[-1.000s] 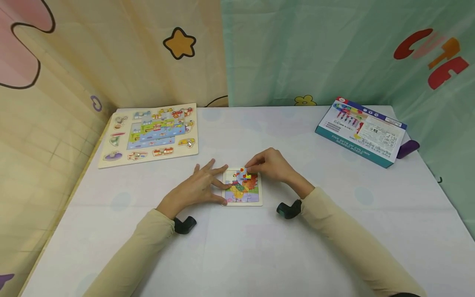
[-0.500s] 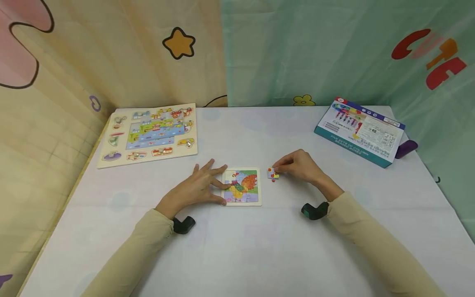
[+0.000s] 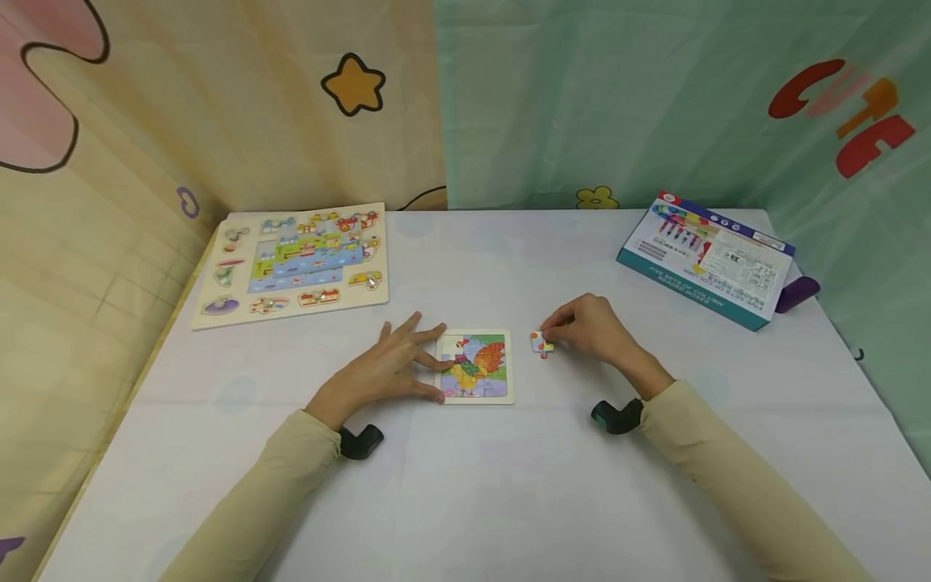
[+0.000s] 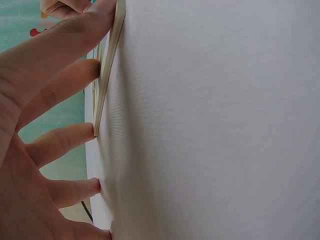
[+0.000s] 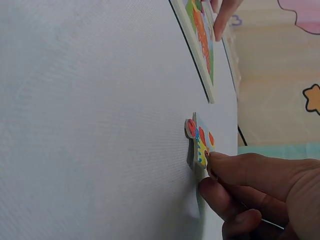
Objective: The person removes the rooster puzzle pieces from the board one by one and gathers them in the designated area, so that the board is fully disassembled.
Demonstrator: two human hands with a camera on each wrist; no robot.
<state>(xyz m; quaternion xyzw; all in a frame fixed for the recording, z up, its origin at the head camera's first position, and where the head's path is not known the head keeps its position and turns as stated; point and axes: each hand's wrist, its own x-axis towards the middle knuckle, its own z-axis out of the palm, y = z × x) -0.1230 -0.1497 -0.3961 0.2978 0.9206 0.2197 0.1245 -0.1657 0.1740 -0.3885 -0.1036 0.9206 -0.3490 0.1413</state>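
Note:
A small square jigsaw puzzle (image 3: 476, 388) in a pale wooden frame lies at mid-table, its picture a colourful bird with a red-orange tail. My left hand (image 3: 393, 365) rests over its left side with fingers spread, thumb at the lower left corner and fingertips on the board and table. To the right of the board, my right hand (image 3: 591, 327) pinches a puzzle piece (image 3: 540, 344) between thumb and finger. In the right wrist view, the piece (image 5: 201, 137) shows red and yellow markings and a round red knob, close over the table.
A stack of wooden puzzle boards (image 3: 291, 263) lies at the back left. At the back right sits a teal and white box (image 3: 709, 259), with a purple object (image 3: 798, 293) beside it. Patterned curtains (image 3: 538, 97) stand behind the table.
My right hand has lifted the puzzle piece from the top of the board and carried it right, onto the table side. The left hand has stayed in place.

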